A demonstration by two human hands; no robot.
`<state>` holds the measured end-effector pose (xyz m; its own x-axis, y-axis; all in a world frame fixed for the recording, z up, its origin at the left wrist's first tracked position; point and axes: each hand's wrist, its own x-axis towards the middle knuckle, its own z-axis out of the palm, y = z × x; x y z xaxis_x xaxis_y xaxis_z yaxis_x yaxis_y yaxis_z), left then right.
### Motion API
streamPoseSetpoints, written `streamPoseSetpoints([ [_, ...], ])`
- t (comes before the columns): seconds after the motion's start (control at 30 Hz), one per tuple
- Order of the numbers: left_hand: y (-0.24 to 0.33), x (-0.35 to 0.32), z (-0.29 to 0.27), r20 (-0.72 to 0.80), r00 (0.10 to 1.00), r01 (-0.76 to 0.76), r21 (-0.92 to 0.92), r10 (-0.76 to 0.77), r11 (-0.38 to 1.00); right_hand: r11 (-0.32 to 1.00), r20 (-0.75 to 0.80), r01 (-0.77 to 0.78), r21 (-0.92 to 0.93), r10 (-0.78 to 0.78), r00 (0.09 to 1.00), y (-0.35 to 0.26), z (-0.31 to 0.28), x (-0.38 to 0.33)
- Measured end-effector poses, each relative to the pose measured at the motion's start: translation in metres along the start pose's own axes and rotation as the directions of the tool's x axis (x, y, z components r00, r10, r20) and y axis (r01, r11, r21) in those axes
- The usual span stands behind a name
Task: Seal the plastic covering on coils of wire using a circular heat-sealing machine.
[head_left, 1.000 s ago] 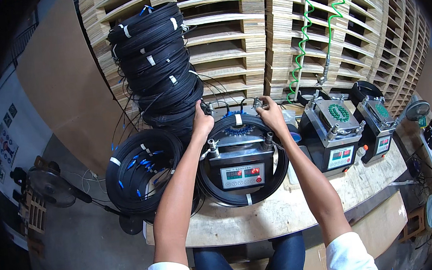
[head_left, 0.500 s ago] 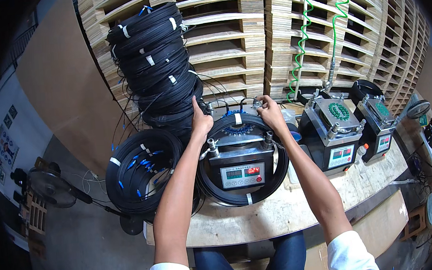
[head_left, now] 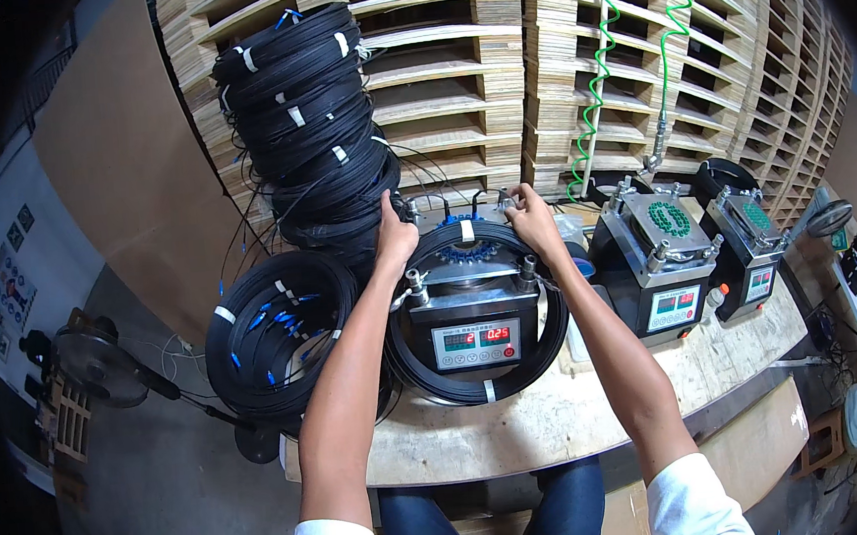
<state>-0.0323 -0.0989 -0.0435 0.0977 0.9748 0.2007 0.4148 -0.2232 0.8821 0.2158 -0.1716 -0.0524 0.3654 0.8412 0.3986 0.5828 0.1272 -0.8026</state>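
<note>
In front of me stands a polishing machine (head_left: pixel 471 309) with a dark body, lit display panel and metal corner posts. A coil of black cable (head_left: pixel 457 393) hangs round it, bound with white tape, and its blue connectors (head_left: pixel 451 222) sit at the plate on top. My left hand (head_left: pixel 396 234) is closed at the back left post (head_left: pixel 413 212), thumb pointing up; its other fingers are partly hidden. My right hand (head_left: pixel 533 222) pinches the back right post (head_left: pixel 507 200) between thumb and fingers. The front left post (head_left: pixel 416 286) and front right post (head_left: pixel 526 273) stand untouched.
A tall stack of black cable coils (head_left: pixel 304 127) rises behind left. Another coil (head_left: pixel 221 357) with loose blue connectors lies at the left edge of the wooden table (head_left: pixel 559 427). Two similar machines (head_left: pixel 669 261) stand right. Wooden pallets (head_left: pixel 437 98) line the back; a fan (head_left: pixel 102 365) stands left.
Both hands keep their places at the back posts. Digits on the machine's panel have changed, and the left readout is now partly red. The whole view has shifted slightly.
</note>
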Motion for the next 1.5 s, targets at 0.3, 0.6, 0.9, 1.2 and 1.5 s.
streamPoseSetpoints([
  [0.3,0.003,0.001,-0.001,0.039,0.999,0.032,-0.034,-0.031,0.999,0.99,-0.148,0.035,-0.138,-0.056,0.987,0.007,0.008,0.003],
  [0.6,0.006,-0.002,-0.002,0.025,1.0,0.002,-0.03,-0.001,1.0,0.997,-0.034,-0.058,-0.051,0.057,0.998,-0.013,-0.001,-0.004],
  [0.9,-0.005,0.006,0.002,-0.048,0.998,-0.045,0.023,0.047,0.999,0.998,-0.024,-0.063,0.019,0.063,0.998,-0.015,-0.002,-0.005],
  [1.2,-0.001,0.008,0.004,-0.112,0.993,-0.03,0.098,0.041,0.995,0.994,-0.059,-0.08,-0.075,0.076,0.995,-0.02,0.002,-0.007],
  [1.5,-0.004,0.01,0.011,-0.102,0.994,-0.011,0.145,0.026,0.989,0.997,0.032,-0.059,0.053,0.057,0.998,0.004,-0.002,0.004],
])
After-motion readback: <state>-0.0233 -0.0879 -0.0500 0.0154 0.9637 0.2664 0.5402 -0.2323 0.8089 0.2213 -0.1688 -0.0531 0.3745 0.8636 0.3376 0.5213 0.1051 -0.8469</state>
